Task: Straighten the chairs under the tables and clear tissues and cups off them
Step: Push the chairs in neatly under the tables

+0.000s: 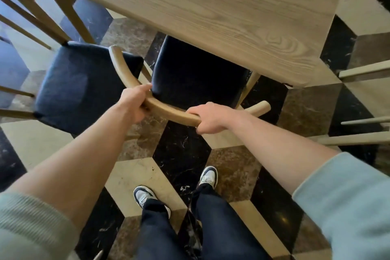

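A wooden chair with a curved back rail [168, 111] and a dark padded seat [194, 78] stands in front of me, its seat partly under the light wooden table [211, 6]. My left hand [135, 101] grips the left part of the back rail. My right hand [211, 118] grips the rail further right. A second chair with a dark seat [80, 86] stands to the left, its front edge next to the table's leg. No tissue or cup shows on the visible tabletop.
The floor [181, 150] is tiled in black, brown and cream cube patterns. Pale chair legs [363, 72] of other furniture stick in at the right edge. More wooden chair spindles [31, 12] rise at the upper left. My feet [145, 194] stand just behind the chair.
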A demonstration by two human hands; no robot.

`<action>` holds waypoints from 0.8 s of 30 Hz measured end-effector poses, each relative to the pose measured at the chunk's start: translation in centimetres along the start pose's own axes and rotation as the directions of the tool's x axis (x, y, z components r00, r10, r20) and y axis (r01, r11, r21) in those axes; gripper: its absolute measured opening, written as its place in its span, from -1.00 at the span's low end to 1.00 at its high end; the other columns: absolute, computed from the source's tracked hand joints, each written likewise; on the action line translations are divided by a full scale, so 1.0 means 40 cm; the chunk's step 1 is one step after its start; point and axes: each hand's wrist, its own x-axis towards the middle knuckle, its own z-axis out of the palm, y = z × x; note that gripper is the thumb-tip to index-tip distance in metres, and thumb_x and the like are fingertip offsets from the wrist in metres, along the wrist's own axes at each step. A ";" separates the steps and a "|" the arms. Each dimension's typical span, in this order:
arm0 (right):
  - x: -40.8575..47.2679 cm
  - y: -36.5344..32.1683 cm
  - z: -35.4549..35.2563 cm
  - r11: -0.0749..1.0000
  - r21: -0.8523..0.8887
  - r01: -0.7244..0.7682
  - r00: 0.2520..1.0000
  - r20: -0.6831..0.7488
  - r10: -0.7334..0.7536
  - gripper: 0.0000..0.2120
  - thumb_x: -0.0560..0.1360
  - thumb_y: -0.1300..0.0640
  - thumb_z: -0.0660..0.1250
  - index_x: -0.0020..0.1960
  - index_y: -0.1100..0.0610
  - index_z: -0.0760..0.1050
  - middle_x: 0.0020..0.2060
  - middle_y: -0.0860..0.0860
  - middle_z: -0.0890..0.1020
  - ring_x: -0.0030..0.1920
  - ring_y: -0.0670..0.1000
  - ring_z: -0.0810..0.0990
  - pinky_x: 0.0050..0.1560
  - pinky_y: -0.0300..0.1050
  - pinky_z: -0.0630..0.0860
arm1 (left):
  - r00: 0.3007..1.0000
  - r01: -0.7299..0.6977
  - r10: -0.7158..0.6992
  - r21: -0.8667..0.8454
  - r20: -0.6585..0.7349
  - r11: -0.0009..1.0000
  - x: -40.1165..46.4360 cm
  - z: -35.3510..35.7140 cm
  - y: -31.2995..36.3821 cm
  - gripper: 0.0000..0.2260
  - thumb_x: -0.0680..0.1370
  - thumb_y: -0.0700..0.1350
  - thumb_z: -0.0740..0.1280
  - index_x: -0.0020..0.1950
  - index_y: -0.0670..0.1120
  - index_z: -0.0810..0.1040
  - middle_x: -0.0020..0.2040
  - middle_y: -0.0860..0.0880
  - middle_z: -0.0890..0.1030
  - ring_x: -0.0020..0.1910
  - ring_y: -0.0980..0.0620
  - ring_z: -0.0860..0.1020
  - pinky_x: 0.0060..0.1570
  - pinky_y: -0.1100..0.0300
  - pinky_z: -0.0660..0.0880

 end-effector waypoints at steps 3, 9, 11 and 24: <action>-0.021 0.043 -0.037 0.997 0.080 -0.007 0.995 -0.098 0.015 -0.51 0.34 -0.17 0.55 0.24 -0.15 0.55 -0.10 -0.19 0.58 -0.12 -0.11 0.58 -0.16 -0.12 0.56 | 0.992 0.006 -0.024 0.140 0.123 0.990 0.004 0.024 0.045 -0.66 0.58 0.10 0.42 0.25 -0.07 0.58 0.16 -0.13 0.72 -0.02 -0.09 0.73 -0.12 -0.10 0.69; -0.048 0.033 -0.024 0.997 0.079 -0.023 0.990 -0.139 0.033 -0.62 0.43 -0.15 0.53 0.20 -0.09 0.59 -0.11 -0.16 0.60 -0.13 -0.11 0.60 -0.15 -0.12 0.56 | 0.979 0.018 -0.110 0.461 0.173 0.887 -0.015 -0.003 0.073 -0.46 0.51 0.40 0.30 0.18 -0.04 0.59 0.13 -0.12 0.71 0.07 -0.20 0.69 0.07 -0.21 0.60; -0.047 0.019 -0.028 0.996 0.082 -0.041 0.992 -0.116 0.050 -0.60 0.47 -0.20 0.48 0.23 -0.07 0.57 -0.10 -0.16 0.60 -0.11 -0.09 0.61 -0.17 -0.16 0.52 | 0.979 0.007 -0.114 0.526 0.170 0.851 -0.022 -0.010 0.085 -0.41 0.52 0.43 0.23 0.17 -0.06 0.59 0.14 -0.16 0.68 0.07 -0.21 0.67 0.14 -0.28 0.56; 0.320 -0.526 -0.079 0.979 0.129 0.159 0.782 -0.621 -0.045 -0.88 0.54 0.11 0.33 -0.10 0.07 0.63 -0.12 0.00 0.59 -0.08 0.01 0.56 -0.04 -0.10 0.50 | 0.766 -0.318 0.642 0.871 0.002 0.376 0.088 -0.607 0.277 -0.76 0.59 0.01 0.33 0.05 -0.15 0.65 -0.04 -0.20 0.67 -0.09 -0.18 0.61 -0.04 -0.05 0.56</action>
